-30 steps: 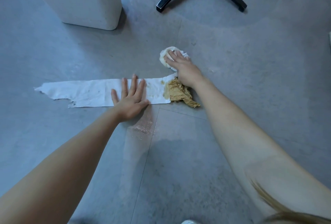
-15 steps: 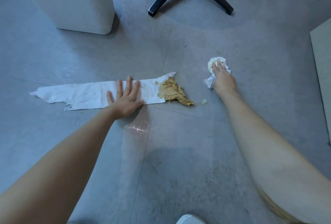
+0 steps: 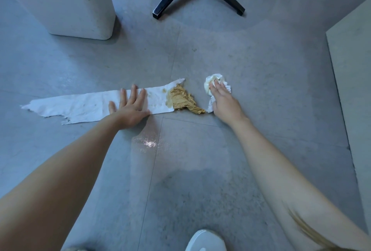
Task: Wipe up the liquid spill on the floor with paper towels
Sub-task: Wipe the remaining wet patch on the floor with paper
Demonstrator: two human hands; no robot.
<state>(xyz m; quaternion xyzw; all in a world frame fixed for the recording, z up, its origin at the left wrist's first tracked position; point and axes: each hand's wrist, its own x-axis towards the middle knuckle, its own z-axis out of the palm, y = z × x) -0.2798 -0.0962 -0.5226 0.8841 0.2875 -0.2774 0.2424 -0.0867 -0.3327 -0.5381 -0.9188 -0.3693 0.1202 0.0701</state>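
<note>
The step in hand is the wiping itself, and I judge it is in the middle, not at the end. A long white strip of paper towel (image 3: 80, 106) lies flat on the grey tiled floor (image 3: 261, 59). Its right end is a crumpled brown lump, soaked with liquid (image 3: 182, 100). The left hand (image 3: 130, 108) lies on the strip with the palm down and the fingers spread, and it presses the paper to the floor just left of the stained part. The right hand (image 3: 222, 100) is a little to the right of the brown lump. Its fingers are laid almost straight over a small white wad of crumpled paper towel (image 3: 214, 82) and push it down on the floor; a loose tail of the wad comes out under the palm.

The spill is not all gone. A shiny wet patch (image 3: 148, 142) glistens on the floor near the left wrist, on the side closer to the person, and no paper covers it.

The next move calls, in my opinion, for dry paper on this patch: either the wad, or the clean white part of the strip. The brown lump looks full and probably will only smear.
</note>
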